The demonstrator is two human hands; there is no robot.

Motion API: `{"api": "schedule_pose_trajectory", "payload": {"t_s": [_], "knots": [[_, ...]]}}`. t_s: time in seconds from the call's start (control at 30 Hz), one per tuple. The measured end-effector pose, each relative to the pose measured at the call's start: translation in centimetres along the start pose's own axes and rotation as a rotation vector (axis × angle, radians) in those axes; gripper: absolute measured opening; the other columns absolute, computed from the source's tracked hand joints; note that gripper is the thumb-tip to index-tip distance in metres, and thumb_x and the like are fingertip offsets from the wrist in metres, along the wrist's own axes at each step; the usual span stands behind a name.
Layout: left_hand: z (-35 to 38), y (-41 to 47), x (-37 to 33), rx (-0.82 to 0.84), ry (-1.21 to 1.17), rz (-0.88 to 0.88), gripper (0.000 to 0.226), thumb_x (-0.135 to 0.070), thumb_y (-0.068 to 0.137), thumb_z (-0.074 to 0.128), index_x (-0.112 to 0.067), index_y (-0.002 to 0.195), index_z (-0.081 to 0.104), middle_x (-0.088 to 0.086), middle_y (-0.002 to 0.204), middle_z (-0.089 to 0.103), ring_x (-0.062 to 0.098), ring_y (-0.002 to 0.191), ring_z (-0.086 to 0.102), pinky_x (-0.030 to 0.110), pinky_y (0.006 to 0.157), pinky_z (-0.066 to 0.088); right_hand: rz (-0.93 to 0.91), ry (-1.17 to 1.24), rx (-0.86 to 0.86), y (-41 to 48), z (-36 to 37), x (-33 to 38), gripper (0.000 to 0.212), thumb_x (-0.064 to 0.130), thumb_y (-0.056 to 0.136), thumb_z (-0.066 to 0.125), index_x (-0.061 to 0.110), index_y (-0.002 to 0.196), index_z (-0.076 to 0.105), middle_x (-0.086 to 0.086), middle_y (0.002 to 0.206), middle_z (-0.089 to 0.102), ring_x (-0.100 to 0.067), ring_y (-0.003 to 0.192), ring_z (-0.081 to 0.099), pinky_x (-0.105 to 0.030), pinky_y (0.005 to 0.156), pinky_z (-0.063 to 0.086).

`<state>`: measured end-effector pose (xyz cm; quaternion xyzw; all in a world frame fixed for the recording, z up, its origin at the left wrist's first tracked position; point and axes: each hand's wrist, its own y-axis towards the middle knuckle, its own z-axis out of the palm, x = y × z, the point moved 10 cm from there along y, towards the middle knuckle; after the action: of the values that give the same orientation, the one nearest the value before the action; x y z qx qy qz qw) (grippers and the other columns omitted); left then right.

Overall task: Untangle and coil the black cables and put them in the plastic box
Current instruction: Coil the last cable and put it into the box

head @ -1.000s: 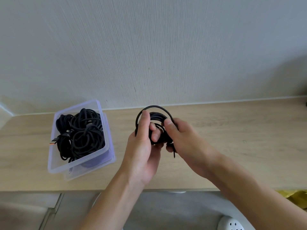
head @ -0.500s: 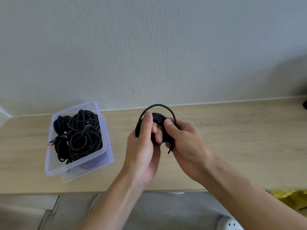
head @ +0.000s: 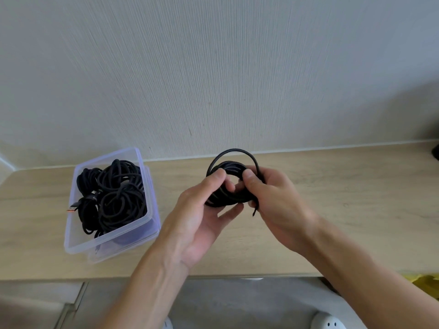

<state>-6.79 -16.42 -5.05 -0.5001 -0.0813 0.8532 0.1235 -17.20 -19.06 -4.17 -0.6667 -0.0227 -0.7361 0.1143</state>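
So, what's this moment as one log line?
left hand: grips cable coil | right hand: grips it too | plastic box: holds other cables | phase: coiling

Head-worn view, forward and downward

The left hand (head: 197, 224) and right hand (head: 278, 200) are bare, the forearms (head: 147, 281) uncovered; one foot wears a white shoe (head: 329, 322) with small holes.

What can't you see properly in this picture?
Head view:
Coil: the left hand and right hand cover parts, so where its ends go is unclear.
Cables in the box: piled together, too tangled to count.
Dark thing at the right edge: cut off by the frame.
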Motion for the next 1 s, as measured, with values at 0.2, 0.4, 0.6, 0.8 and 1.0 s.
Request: {"api": "schedule_pose_trajectory", "payload": {"t_s": [0.2, 0.4, 0.6, 0.8, 1.0], "knots": [[-0.4, 0.1, -0.1, 0.046, -0.034, -0.078, 0.048, -0.057, 0.077, 0.068, -0.010, 0.091, 0.067, 0.002, 0.069, 0.055, 0.022, 0.088, 0.065, 0.041, 0.079, 0.057, -0.092, -0.149, 0.148, -0.5, 0.9, 1.3, 0.028, 0.011, 0.105, 0.039, 0.010, 0.113, 0.066, 0.006, 0.077, 0.065, 0.003, 0.069, 0.057, -0.006, 0.061, 0.040], [-0.6, 0.5, 0.0, -0.071, -0.053, -0.087, 0.059, -0.070, 0.074, 0.057, -0.012, 0.067, 0.052, 0.001, 0.054, 0.028, 0.018, 0.062, 0.048, 0.041, 0.063, 0.051, -0.148, -0.259, 0.248, -0.8, 1.7, 1.6, 0.025, 0.011, 0.105, 0.041, 0.011, 0.114, 0.064, -0.015, 0.094, 0.068, -0.009, 0.084, 0.062, -0.024, 0.080, 0.051], [-2.0, 0.4, 0.2, -0.274, -0.080, -0.047, 0.058, -0.055, 0.090, 0.058, -0.019, 0.049, 0.039, -0.001, 0.049, 0.020, 0.017, 0.052, 0.037, 0.038, 0.064, 0.051, -0.108, -0.399, 0.264, -0.8, 2.0, 1.1, 0.021, 0.021, 0.103, 0.045, 0.022, 0.121, 0.057, 0.009, 0.092, 0.068, -0.003, 0.090, 0.063, -0.016, 0.082, 0.048], [-3.7, 0.4, 0.1, -0.417, -0.179, -0.002, 0.043, -0.039, 0.092, 0.064, -0.019, 0.060, 0.041, -0.003, 0.048, 0.026, 0.017, 0.052, 0.038, 0.041, 0.068, 0.051, -0.164, -0.669, -0.003, -0.1, -1.3, 2.6, 0.024, 0.028, 0.103, 0.041, 0.032, 0.088, 0.060, 0.009, 0.100, 0.051, 0.006, 0.079, 0.050, -0.005, 0.068, 0.036], [-3.5, 0.4, -0.3, -0.417, -0.277, 0.082, 0.044, -0.033, 0.095, 0.057, -0.018, 0.058, 0.036, 0.001, 0.053, 0.029, 0.021, 0.055, 0.039, 0.041, 0.064, 0.049, 0.001, -0.469, 0.034, -0.7, 0.8, -0.3, 0.023, 0.020, 0.103, 0.039, 0.016, 0.093, 0.059, 0.004, 0.076, 0.064, -0.008, 0.064, 0.055, -0.027, 0.062, 0.044]]}}
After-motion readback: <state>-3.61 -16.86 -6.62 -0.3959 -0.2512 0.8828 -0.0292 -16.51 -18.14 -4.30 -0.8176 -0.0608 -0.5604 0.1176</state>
